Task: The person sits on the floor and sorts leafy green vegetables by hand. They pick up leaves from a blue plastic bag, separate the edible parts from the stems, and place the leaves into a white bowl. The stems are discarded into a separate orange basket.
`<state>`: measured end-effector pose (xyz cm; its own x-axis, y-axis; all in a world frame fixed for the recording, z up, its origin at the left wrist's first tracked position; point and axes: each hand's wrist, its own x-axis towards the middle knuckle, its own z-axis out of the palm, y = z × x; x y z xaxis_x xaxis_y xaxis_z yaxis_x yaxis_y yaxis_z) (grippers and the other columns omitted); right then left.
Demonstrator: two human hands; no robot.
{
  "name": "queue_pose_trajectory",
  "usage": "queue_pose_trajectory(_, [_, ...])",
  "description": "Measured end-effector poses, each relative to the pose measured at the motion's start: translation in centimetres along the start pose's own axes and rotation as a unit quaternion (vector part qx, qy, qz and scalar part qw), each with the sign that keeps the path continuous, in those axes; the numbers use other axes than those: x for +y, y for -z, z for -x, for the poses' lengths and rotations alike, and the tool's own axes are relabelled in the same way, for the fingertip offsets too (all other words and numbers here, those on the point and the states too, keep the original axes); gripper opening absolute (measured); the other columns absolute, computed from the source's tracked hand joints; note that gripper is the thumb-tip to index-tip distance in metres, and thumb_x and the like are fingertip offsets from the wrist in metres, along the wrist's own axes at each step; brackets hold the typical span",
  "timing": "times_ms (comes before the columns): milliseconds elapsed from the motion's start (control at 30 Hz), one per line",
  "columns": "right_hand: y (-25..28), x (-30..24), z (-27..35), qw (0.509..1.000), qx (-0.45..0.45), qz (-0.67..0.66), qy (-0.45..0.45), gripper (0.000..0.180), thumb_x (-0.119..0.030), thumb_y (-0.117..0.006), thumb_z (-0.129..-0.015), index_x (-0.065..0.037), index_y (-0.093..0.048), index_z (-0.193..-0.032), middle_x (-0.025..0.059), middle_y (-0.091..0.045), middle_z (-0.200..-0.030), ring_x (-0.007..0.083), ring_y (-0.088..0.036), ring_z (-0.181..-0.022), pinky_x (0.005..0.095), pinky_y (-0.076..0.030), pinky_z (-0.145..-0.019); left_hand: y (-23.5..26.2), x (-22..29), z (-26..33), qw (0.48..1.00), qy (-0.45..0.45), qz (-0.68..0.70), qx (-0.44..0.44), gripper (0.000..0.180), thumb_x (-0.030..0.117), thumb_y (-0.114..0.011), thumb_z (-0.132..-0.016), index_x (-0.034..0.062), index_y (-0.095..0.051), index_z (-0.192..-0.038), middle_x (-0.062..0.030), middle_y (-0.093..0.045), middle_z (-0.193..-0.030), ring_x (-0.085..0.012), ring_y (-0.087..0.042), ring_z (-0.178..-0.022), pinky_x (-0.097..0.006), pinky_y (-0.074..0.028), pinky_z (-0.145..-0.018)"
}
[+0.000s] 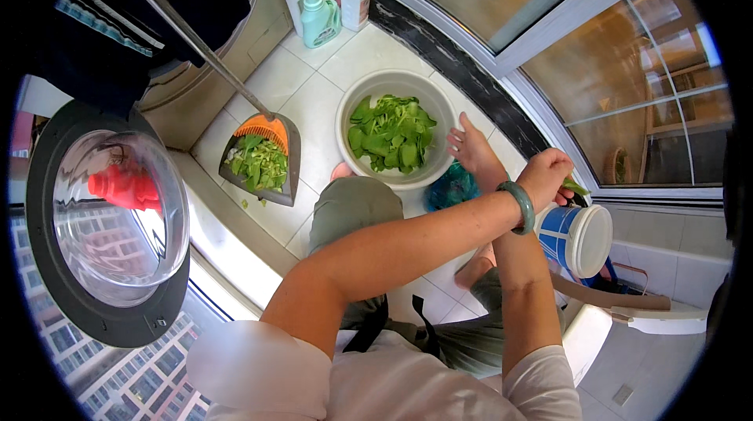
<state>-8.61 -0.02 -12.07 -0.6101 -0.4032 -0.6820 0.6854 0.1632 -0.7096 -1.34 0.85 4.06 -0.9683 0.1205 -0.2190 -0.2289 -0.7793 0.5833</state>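
Observation:
My left arm, with a green bangle at the wrist, crosses over my right forearm. At the far right my left hand point(547, 175) is closed on a leafy green point(575, 186), only partly in sight beyond the fingers. My right hand point(473, 145) is open, its fingers stretched out beside the rim of a pale grey basin point(343, 138). Loose leafy greens point(392, 134) fill the middle of that basin. Just below my right hand, a blue-green plastic bag point(453, 188) lies partly hidden by the basin and my arm.
Left of the basin, a grey dustpan point(286, 185) with an orange toothed strip holds green scraps. Several detergent bottles point(319, 19) stand behind. A front-loading washer's round glass door point(118, 221) hangs at left. A white-and-blue bucket point(590, 240) lies tilted at right, near glazed doors point(596, 68).

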Motion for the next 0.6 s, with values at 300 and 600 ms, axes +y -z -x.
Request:
queue_pose_trajectory(300, [9.7,10.8,3.4,0.995,-0.009,0.091,0.05,0.057,-0.044,-0.055,-0.079,-0.011,-0.038,-0.122,0.0064,-0.048,-0.113,0.0216,-0.046,-0.103,0.0374,-0.039,-0.084,-0.6,3.3,0.8,0.997,0.043,0.052,0.03,0.011,0.01,-0.045,-0.083,0.0031,-0.051,-0.088,-0.0066,-0.054,-0.082,-0.0137,-0.055,-0.068,-0.027,-0.048,-0.059])
queue_pose_trajectory(600, [19.1,17.3,6.0,0.975,0.172,-0.052,-0.127,0.027,-0.033,-0.051,-0.084,-0.015,-0.053,-0.103,0.0017,-0.057,-0.093,0.0186,-0.053,-0.078,0.0346,-0.042,-0.067,11.4,12.9,8.5,0.973,-0.192,0.113,0.062,0.015,0.005,-0.05,-0.082,-0.0012,-0.05,-0.095,-0.0125,-0.055,-0.092,-0.0221,-0.055,-0.084,-0.032,-0.046,-0.075])
